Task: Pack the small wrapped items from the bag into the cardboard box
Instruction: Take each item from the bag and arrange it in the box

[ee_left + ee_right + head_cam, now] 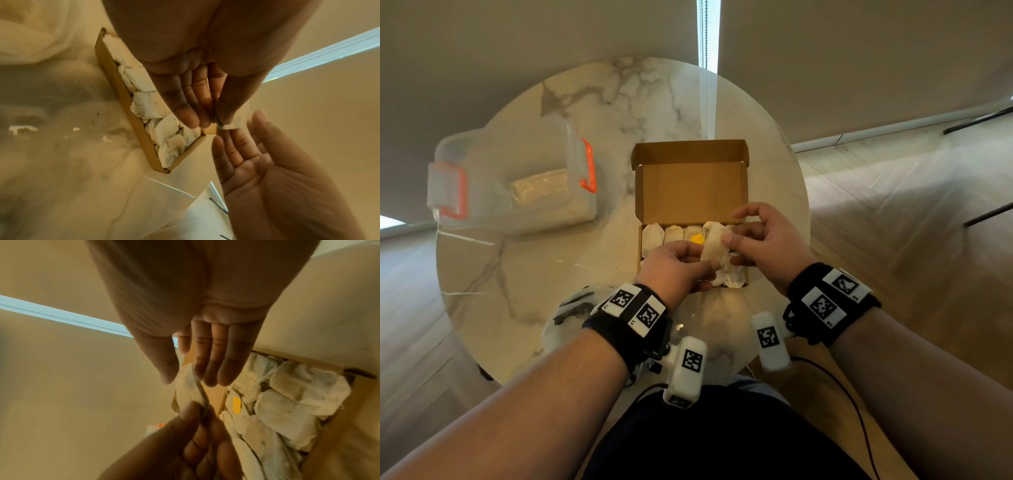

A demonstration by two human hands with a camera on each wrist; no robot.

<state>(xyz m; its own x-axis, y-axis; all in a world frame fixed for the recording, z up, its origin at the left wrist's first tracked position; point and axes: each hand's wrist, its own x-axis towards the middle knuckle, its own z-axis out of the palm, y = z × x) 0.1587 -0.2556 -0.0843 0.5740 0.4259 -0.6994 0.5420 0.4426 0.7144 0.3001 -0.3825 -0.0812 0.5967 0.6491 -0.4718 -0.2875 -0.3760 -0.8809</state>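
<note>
The open cardboard box (688, 192) sits in the middle of the round marble table (619, 102). Its near part holds several white wrapped tea bags (654, 236), one with a yellow tag (698, 238). Over the box, my left hand (710, 262) pinches the lower end of one tea bag (714, 245) between thumb and fingers. My right hand (732, 240) is at the bag's upper end with straight fingers that touch it. In the left wrist view the pinched bag (232, 123) shows beside the box wall (123, 100). The right wrist view shows the bag (189, 389) between my right thumb and fingers.
A clear plastic container (517, 178) with orange latches stands at the table's left, something pale inside. A crumpled clear plastic bag (565, 308) lies at the near table edge under my left wrist. Wooden floor surrounds the table.
</note>
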